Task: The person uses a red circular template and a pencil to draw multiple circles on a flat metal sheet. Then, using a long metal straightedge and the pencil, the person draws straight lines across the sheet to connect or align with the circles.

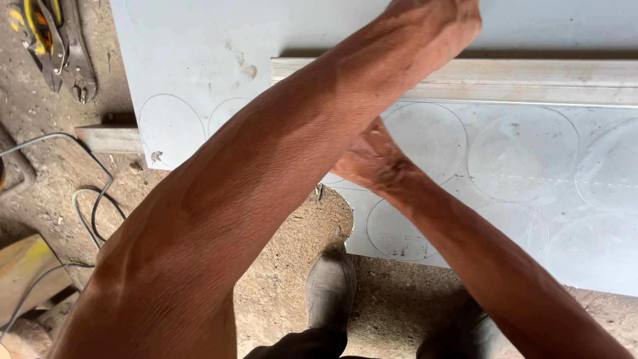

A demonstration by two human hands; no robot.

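A large pale grey metal sheet (193, 53) lies on the dirt floor, with several circles (522, 153) scribed on it. A long metal bar (531, 80) rests across the sheet. My left forearm crosses the view from bottom left to top right. My left hand (438, 23) is over the sheet just beyond the bar, its fingers cut off by the top edge. My right hand (372, 159) rests on the sheet near a curved cut in the front edge. Its fingers are hidden behind my left forearm.
Tin snips (60, 46) lie on the ground at the top left. A thin cable (93, 199) loops over the dirt at the left, by a yellowish wooden block (23, 266). A short metal bar (109, 138) sticks out under the sheet's left edge. My boot (330, 286) stands at the sheet's front edge.
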